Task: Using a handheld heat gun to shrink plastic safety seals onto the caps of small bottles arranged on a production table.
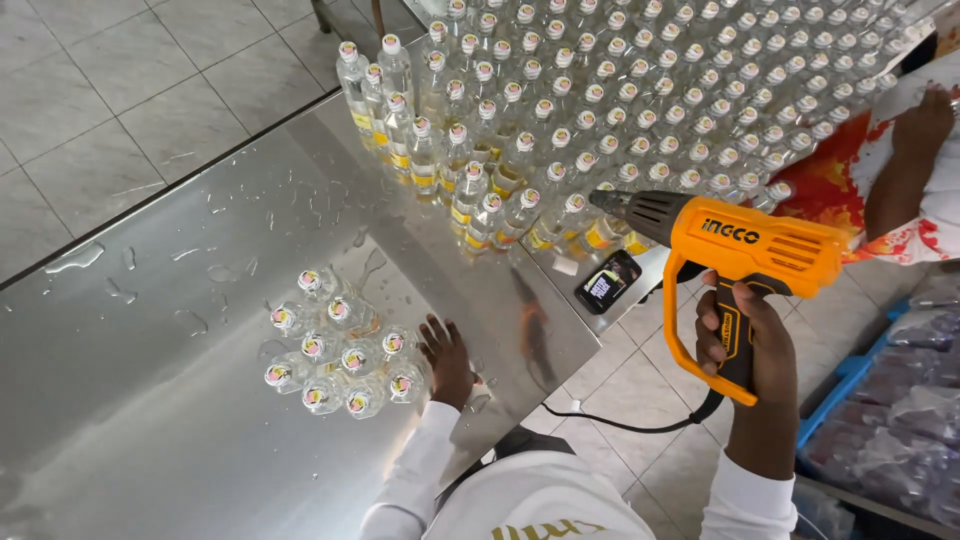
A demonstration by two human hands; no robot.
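Nearest to us, our right hand point(745, 340) was clenched around the grip of an orange heat gun point(745, 250), fingers point(712, 335) wrapped fully round the black handle inside its orange guard. The gun's dark nozzle pointed away to the left of those fingers, toward the mass of bottles beyond. A black cord point(620, 425) trailed from the handle base down past the bench edge; where it ended was out of frame.

Our left hand point(447, 358) lay released and flat on the wet steel bench point(150, 400), fingertips touching the right side of a small cluster of clear bottles point(340, 355). The cluster seemed wrapped in clear film, though the sheen made that hard to tell. Our white sleeves were cut off by the lower edge.

Between the two hands, further out, a small dark phone-like object point(607, 282) lay at the bench edge, its face too small to read.

Beyond the nozzle stood a large crowd of capped bottles point(620, 100), running out of view at the top. To the far right of our right fingers, another person's hand point(920, 125) rested on them, the arm partly hidden by a red-and-white garment. Blue crates point(880, 420) sat below, blurred and cut off.
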